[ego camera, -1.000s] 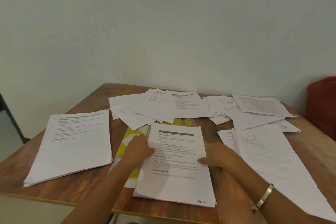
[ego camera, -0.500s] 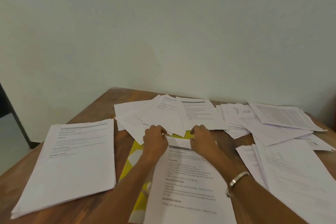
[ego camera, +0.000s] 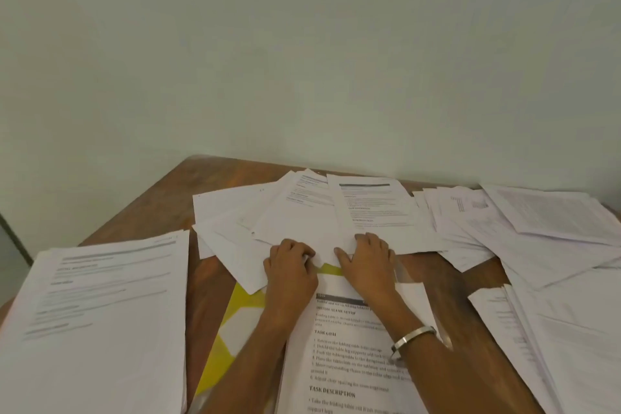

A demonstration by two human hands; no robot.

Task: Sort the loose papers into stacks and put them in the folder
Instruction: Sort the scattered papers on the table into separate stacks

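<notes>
My left hand (ego camera: 291, 267) curls onto the near edge of the loose sheets (ego camera: 295, 222) fanned across the middle of the bench (ego camera: 215, 175), pinching a corner. My right hand (ego camera: 368, 262) lies flat on the same sheets, fingers spread, a metal bangle (ego camera: 411, 339) on the wrist. Under my forearms sits a printed stack (ego camera: 349, 363), overlapping the yellow folder (ego camera: 232, 326). A tidy stack (ego camera: 97, 312) lies left; more papers (ego camera: 537, 245) spread right.

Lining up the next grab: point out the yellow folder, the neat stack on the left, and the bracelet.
yellow folder (ego camera: 239, 304): head view, bare yellow cover left of the forearm.
left stack (ego camera: 100, 312): head view, middle of top sheet.
bracelet (ego camera: 412, 337): head view, metal band on the wrist.
</notes>
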